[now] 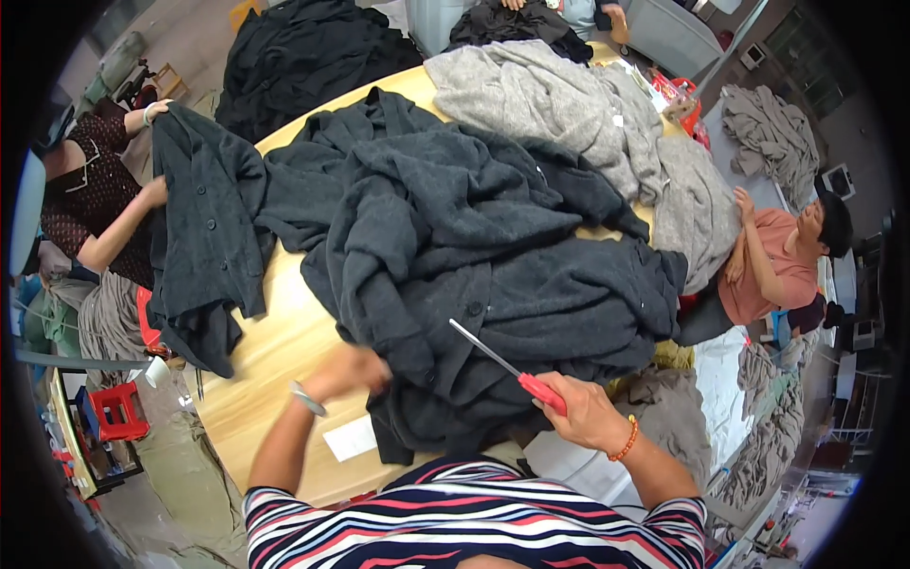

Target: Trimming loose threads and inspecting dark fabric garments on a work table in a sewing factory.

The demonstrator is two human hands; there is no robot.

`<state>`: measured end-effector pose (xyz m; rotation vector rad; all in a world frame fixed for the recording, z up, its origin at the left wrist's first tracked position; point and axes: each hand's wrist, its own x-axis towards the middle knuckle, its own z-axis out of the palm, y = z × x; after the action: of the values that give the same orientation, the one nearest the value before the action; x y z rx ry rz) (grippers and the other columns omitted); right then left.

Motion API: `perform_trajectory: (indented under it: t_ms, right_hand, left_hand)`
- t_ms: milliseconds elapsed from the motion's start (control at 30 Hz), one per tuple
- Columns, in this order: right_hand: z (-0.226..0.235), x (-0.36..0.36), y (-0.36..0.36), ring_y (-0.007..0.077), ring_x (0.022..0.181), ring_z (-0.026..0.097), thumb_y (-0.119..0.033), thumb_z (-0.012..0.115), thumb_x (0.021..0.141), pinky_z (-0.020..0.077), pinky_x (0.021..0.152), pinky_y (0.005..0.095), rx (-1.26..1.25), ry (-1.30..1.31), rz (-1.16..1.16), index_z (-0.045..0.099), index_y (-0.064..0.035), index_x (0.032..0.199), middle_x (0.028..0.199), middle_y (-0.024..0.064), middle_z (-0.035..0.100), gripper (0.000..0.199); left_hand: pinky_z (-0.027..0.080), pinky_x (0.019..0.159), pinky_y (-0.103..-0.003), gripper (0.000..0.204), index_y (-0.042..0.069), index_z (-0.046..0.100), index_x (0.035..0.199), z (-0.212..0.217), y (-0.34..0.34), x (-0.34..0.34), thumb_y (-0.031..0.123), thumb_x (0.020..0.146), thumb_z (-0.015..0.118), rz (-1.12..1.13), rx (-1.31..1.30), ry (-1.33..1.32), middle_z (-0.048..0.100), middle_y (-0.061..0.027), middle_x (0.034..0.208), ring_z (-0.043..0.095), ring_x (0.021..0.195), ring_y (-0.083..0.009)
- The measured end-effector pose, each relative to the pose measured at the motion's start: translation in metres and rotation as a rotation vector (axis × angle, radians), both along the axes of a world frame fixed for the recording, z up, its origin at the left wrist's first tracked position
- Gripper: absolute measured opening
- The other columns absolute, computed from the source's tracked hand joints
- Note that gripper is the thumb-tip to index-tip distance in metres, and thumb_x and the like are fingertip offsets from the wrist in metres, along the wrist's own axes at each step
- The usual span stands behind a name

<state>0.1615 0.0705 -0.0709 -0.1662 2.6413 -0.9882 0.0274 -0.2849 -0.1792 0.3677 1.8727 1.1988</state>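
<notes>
My right hand (pixel 586 413) is closed around the red handle of a screwdriver-like tool (pixel 493 358). Its thin metal shaft points up and left over a dark grey knitted cardigan (pixel 559 294); the exact kind of tip is too small to make out. My left hand (pixel 353 372) is smeared by motion beside the cardigan's left edge, and its fingers cannot be read. Large dark buttons show on the cardigan, which lies heaped with more dark knitwear (pixel 427 180) across the wooden table (pixel 275 379). A white paper slip (pixel 351 439) rests near my left forearm.
At left, a person holds up a dark buttoned cardigan (pixel 204 209). Another person (pixel 777 256) sits at right by light grey knitwear (pixel 550 95). A black garment pile (pixel 308 57) lies at the far left; a third person's hands show at the far edge. A red stool (pixel 118 411) stands lower left.
</notes>
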Motion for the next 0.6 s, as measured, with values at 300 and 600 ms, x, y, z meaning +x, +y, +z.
perform_trajectory:
  t_ms: [300, 600]
  right_hand:
    - [-0.024, -0.027, 0.043, 0.0345, 0.079, 0.064, -0.007, 0.064, 0.081, 0.0503, 0.069, 0.0386, -0.088, 0.009, -0.081, 0.057, -0.0048, 0.109, 0.086, 0.0146, 0.065, 0.029]
    - [-0.026, -0.045, 0.068, 0.0336, 0.081, 0.065, -0.008, 0.063, 0.081, 0.0503, 0.071, 0.0388, -0.252, -0.041, -0.218, 0.057, -0.0059, 0.108, 0.086, 0.0141, 0.066, 0.028]
  left_hand:
    - [0.050, 0.086, -0.045, 0.063, 0.017, 0.044, 0.134, -0.009, 0.112, -0.217, 0.004, 0.075, 0.061, 0.092, -0.435, 1.013, 0.036, -0.0234, 0.139, 0.058, 0.101, -0.0459]
    - [0.058, 0.059, -0.038, 0.024, 0.001, 0.060, 0.104, 0.054, 0.032, -0.252, 0.018, 0.094, 0.047, 1.109, 0.396, 0.212, 0.067, -0.0121, 0.087, 0.067, 0.066, -0.0238]
